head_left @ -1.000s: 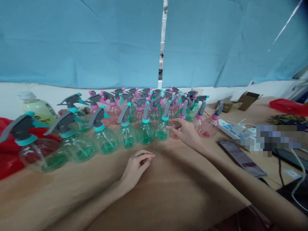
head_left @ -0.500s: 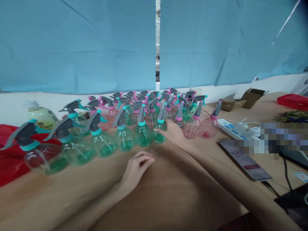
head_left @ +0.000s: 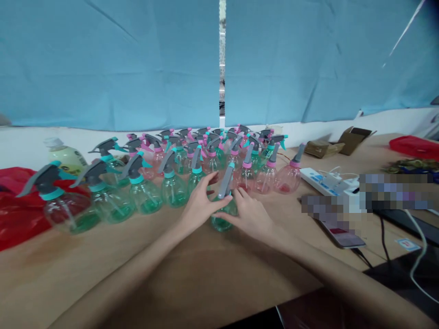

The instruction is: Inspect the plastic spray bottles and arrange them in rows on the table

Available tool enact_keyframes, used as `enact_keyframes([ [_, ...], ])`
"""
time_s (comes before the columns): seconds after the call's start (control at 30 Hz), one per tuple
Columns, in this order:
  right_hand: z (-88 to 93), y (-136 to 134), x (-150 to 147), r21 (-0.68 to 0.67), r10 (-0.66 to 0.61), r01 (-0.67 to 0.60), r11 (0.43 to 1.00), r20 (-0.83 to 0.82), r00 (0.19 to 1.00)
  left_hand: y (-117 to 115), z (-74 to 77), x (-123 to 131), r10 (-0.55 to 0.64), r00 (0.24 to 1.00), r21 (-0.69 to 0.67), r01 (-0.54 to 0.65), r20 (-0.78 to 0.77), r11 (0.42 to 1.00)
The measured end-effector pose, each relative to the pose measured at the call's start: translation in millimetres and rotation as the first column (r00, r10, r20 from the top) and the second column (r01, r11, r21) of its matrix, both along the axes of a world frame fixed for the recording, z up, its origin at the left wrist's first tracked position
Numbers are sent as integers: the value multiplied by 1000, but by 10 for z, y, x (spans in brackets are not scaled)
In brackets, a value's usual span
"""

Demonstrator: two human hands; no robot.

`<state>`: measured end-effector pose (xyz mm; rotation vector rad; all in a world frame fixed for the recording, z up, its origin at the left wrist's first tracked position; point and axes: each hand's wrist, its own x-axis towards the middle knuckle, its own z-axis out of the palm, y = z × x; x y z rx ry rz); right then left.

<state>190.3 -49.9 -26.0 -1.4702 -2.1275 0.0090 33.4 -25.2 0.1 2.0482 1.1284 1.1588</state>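
A small green spray bottle (head_left: 222, 218) with a grey trigger and teal collar stands on the brown table (head_left: 192, 269), pulled forward out of the front row. My left hand (head_left: 200, 206) grips it from the left near the neck. My right hand (head_left: 249, 214) wraps round its body from the right. Behind them stand several green spray bottles (head_left: 146, 194) and pink spray bottles (head_left: 288, 176) in rows.
A red plastic bag (head_left: 17, 210) and a yellowish drink bottle (head_left: 66, 157) lie at the left. A white power strip (head_left: 329, 183), a phone (head_left: 343, 233), cables and open cardboard boxes (head_left: 355, 137) sit at the right. Blue cloth hangs behind.
My right hand drew one green bottle out of the front row toward me. My left hand rose from the table and closed on that bottle too.
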Motion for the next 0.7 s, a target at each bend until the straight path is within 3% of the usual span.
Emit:
enact_keyframes([
  [0.13,-56,-185,-19,41,40,-41,998,12,999,-75,56,195,-70,998,20,70,5,997],
  [0.3,-131,-271,-57,128,70,-68,990,-11,998,-118,5,253,-74,996,-7,74,57,997],
  [0.4,-157,-284,-20,65,111,-108,992,-35,993,-103,-53,241,-65,994,-2,65,94,998],
  [0.57,-280,-169,288,-86,375,-383,920,-98,922,-52,-61,199,-55,995,-9,56,80,998],
  [0.7,-494,60,590,-149,367,-371,917,-55,929,72,-31,133,-72,992,-33,75,101,997],
])
